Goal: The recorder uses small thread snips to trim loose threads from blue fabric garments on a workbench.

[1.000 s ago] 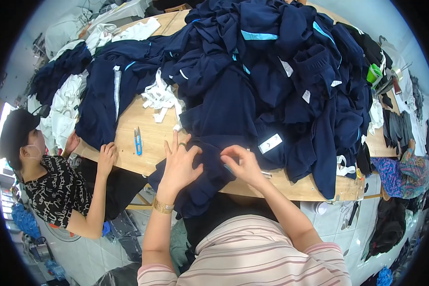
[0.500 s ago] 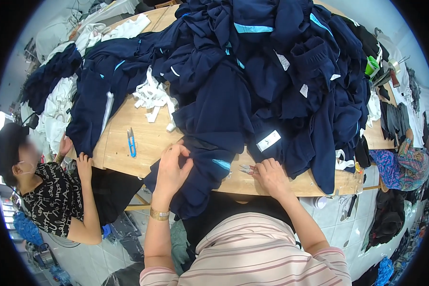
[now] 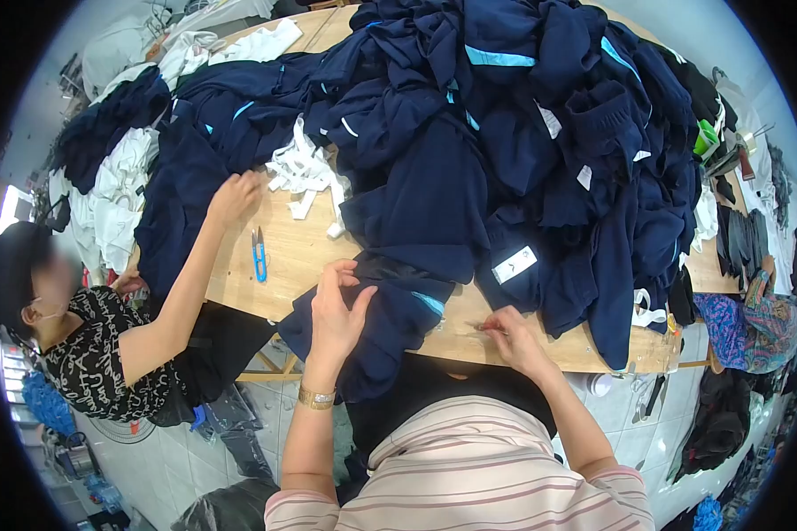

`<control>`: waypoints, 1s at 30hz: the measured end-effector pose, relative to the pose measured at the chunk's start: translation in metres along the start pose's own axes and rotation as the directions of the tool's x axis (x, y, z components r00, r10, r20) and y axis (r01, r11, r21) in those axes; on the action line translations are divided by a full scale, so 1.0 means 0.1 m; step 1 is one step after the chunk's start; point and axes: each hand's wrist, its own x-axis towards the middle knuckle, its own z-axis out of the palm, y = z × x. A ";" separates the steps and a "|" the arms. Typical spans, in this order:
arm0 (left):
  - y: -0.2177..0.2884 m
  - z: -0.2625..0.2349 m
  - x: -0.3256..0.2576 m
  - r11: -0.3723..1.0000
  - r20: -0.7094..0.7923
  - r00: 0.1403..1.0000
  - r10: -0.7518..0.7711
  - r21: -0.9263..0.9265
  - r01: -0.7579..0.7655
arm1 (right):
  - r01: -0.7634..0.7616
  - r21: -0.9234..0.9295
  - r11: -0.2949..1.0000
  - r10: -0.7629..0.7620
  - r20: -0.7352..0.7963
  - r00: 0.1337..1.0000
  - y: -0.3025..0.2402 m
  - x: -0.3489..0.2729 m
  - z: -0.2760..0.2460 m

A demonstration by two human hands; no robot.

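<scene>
Head view, we list: one pale wooden table (image 3: pixel 283 252); one navy-blue cloth garment with light-blue insert (image 3: pixel 390 332), at the table's front edge, partly hanging over; our left hand (image 3: pixel 341 305) over that garment, thumb and forefinger parted, contact we cannot tell; our right hand (image 3: pixel 514 338) at the front edge, fingers narrowed on one small reddish tool (image 3: pixel 484 327), blurred; one pair of blue-handled metal snips (image 3: pixel 259 258), left of the garment; one tangle of white fabric strips (image 3: pixel 303 170), farther from that edge
</scene>
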 end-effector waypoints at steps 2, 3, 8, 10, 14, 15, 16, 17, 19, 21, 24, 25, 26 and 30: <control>0.01 0.06 -0.04 0.996 -0.044 0.998 -0.048 -0.081 0.044 | -0.122 0.426 0.897 0.153 -0.039 0.987 -0.12 0.07 0.01; 0.04 0.08 -0.05 0.996 -0.042 0.998 -0.050 -0.082 0.046 | -0.107 0.606 0.789 0.156 -0.029 0.987 -0.23 0.15 0.00; 0.25 0.14 -0.12 0.990 -0.123 0.992 0.040 -0.132 -0.056 | 0.069 0.876 0.478 -0.003 -0.077 0.997 -0.82 0.61 0.03; 0.26 0.16 -0.19 0.986 -0.136 0.988 0.067 -0.144 -0.086 | -0.007 0.724 0.690 -0.031 0.039 0.999 -0.98 0.74 -0.01; 0.25 0.12 -0.23 0.987 -0.167 0.983 0.072 -0.131 -0.094 | 0.027 0.764 0.644 -0.043 0.001 0.999 -1.06 0.91 0.17; 0.26 0.10 -0.22 0.990 -0.174 0.984 0.043 -0.124 -0.065 | -0.079 0.764 0.640 0.069 0.045 0.997 -1.03 0.91 0.18; 0.30 0.06 -0.21 0.996 -0.151 0.988 0.031 -0.080 -0.043 | -0.056 0.779 0.624 0.089 0.000 0.996 -0.99 0.93 0.23; 0.28 0.06 -0.20 0.996 -0.148 0.988 0.030 -0.082 -0.042 | -0.032 0.792 0.609 0.110 -0.045 0.993 -0.96 0.96 0.26; 0.26 0.06 -0.18 0.997 -0.150 0.987 0.062 -0.031 -0.067 | -0.102 0.803 0.587 0.147 0.019 0.989 -0.88 0.96 0.23; 0.25 0.04 -0.19 0.999 -0.123 0.992 0.032 -0.036 -0.037 | -0.159 0.865 0.476 0.219 0.058 0.974 -0.85 0.96 0.25; 0.26 0.00 -0.15 1.000 -0.084 0.996 -0.006 -0.024 0.004 | -0.167 0.856 0.489 0.219 0.065 0.974 -0.83 0.96 0.23; 0.26 -0.01 -0.13 1.000 -0.069 0.998 -0.013 -0.007 0.013 | -0.166 0.849 0.502 0.220 0.061 0.974 -0.83 0.96 0.22; 0.24 0.00 -0.13 0.999 -0.060 0.998 -0.029 -0.044 0.027 | -0.168 0.849 0.501 0.221 0.061 0.973 -0.84 0.97 0.21; 0.33 -0.06 -0.07 0.994 -0.038 0.996 0.076 0.084 -0.073 | -0.125 0.880 0.458 0.211 0.029 0.977 -0.87 0.99 0.18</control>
